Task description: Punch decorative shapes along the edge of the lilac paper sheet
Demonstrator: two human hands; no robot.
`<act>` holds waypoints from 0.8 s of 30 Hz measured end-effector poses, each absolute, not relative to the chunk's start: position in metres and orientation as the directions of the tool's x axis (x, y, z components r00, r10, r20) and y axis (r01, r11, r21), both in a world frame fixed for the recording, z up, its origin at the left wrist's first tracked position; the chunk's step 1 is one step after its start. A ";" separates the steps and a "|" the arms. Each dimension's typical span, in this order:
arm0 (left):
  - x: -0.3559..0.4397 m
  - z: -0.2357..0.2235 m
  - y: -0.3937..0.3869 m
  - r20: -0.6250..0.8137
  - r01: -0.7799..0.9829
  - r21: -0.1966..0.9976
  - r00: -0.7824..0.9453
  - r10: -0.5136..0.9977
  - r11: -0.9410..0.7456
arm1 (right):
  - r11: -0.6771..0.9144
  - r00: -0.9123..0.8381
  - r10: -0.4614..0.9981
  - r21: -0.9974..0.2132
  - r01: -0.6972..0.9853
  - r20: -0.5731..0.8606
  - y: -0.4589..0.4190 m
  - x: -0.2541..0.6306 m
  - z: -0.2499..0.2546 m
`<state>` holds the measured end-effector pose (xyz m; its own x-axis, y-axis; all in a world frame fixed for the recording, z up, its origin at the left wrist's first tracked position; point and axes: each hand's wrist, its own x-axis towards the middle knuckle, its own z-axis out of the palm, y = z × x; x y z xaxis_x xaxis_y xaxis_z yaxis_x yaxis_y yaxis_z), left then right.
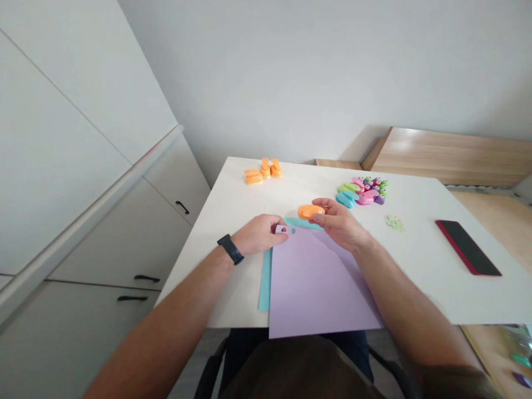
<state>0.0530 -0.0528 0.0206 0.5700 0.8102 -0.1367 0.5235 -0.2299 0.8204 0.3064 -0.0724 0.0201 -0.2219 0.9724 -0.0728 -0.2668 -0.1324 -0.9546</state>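
My left hand (266,233) pinches the upper left corner of a sheet of purple paper (320,282) between thumb and fingers. Two small punched holes show near that corner. Held in my right hand (336,221) is an orange craft punch (311,211), just above the paper's top edge; a small pale mark shows near its right end. Beneath the purple sheet lies light blue paper (265,285), showing along the left side and the top. The purple sheet's lower edge reaches past the table's front edge.
Several orange craft punches (266,170) stand at the back left of the white table (236,302). Toward the back right are coloured punches (348,198) beside small round items with eyes (378,188). Pale green scraps (394,223) and a dark red-edged tablet-like object (467,247) lie to the right.
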 end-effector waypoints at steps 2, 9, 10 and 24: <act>0.054 0.020 -0.054 -0.135 0.503 0.837 0.573 0.808 -0.217 | -0.133 -0.236 0.969 -0.956 -0.263 -0.070 -0.072 0.307 0.019; 0.057 0.021 -0.056 -0.121 0.515 0.826 0.557 0.822 -0.227 | -0.117 -0.257 0.966 -0.942 -0.313 -0.035 -0.079 0.308 0.024; 0.057 0.022 -0.057 -0.113 0.523 0.818 0.554 0.825 -0.239 | -0.124 -0.265 0.963 -0.938 -0.323 -0.036 -0.080 0.308 0.024; 0.066 0.020 -0.062 -0.094 0.508 0.829 0.539 0.837 -0.233 | -0.209 -0.204 0.970 -0.886 -0.414 -0.133 -0.076 0.307 0.020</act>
